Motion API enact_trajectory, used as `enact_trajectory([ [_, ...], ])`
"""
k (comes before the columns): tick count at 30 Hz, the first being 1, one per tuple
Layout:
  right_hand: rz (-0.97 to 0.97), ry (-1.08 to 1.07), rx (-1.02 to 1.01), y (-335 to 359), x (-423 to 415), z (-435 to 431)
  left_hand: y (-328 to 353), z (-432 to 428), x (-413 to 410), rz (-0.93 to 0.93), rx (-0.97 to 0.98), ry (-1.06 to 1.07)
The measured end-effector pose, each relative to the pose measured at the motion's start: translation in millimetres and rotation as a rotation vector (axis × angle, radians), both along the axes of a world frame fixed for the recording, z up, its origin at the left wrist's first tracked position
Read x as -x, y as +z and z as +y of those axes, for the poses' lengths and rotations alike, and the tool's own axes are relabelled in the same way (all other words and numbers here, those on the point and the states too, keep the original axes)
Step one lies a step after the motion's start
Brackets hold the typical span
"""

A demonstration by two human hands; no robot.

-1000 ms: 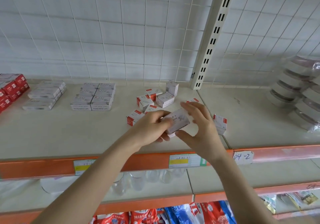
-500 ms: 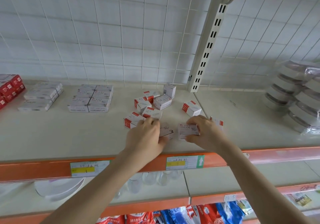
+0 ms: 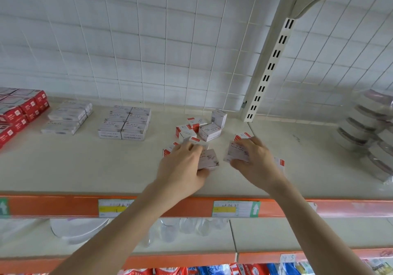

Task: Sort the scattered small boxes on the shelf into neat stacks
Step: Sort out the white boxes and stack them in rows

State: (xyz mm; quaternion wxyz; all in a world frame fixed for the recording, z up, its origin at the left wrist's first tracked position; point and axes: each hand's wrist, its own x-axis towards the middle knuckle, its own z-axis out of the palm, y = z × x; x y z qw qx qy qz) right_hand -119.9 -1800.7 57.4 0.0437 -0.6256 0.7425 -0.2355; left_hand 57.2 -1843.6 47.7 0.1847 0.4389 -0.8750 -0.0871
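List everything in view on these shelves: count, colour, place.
scattered small boxes: about eight loose, white and red, mid-shelf around the hands
left box: one, white, in front of scatter
right box: one, white, marked paper clips
round paper clip boxes: one neat block, white-grey, left of scatter
white box stack: one, further left
red boxes: one stack, far left
shelf: one, cream, orange front strip
price labels: at least two, on strip
wrapped packs: one pile, far right
glasses: several, clear, lower shelf
left hand: one, grips left box
right hand: one, grips right box
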Motion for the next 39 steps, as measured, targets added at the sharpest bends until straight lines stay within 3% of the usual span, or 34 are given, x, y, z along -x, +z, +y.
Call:
enact_trajectory([
  [7, -0.041, 0.133, 0.052, 9.0, -44.6, -32.1, 7.0, -20.2, -54.4, 0.083, -0.022, 0.075],
  [20, -0.013, 0.369, 0.003, -4.2, -150.0, -85.7, -6.3, -74.5, -165.6, -0.053, -0.174, 0.262],
  [27, -0.038, 0.303, -0.137, -15.6, -189.8, -106.9, -14.6, -100.4, -190.6, -0.036, -0.225, 0.224],
  [39, 0.011, 0.195, -0.073, -23.7, -196.5, -102.1, -16.6, -103.8, -197.1, -0.018, -0.183, 0.312],
])
